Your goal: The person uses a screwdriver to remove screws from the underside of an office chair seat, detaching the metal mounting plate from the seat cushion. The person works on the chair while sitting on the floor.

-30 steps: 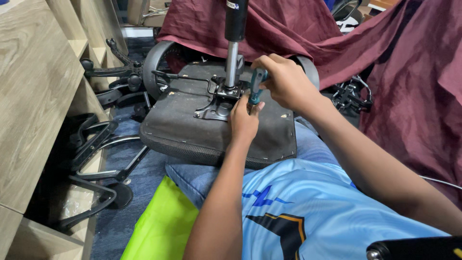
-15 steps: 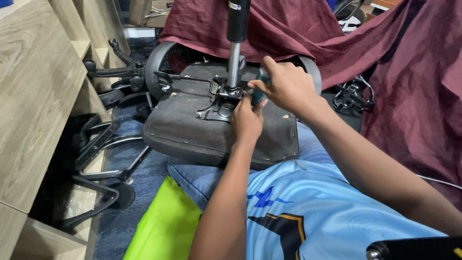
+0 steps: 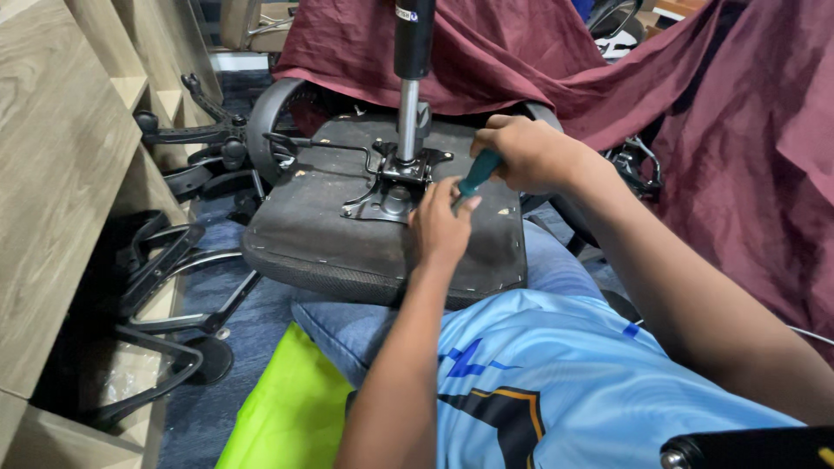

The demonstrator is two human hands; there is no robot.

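Nearest, the upturned chair seat (image 3: 365, 243) rests across the person's lap, unclamped, so hard pressing could tip it. At its centre, the left hand (image 3: 439, 227) lies flat-fingered beside the metal mechanism plate (image 3: 387, 193), gripping nothing I can make out; a slipping tip could jab those fingers. At two o'clock from it, the right hand (image 3: 530, 152) is closed round a teal-handled screwdriver (image 3: 476, 176), angled toward the plate. At twelve o'clock the gas cylinder (image 3: 410, 78) stands upright; leaning on it risks twisting the seat.
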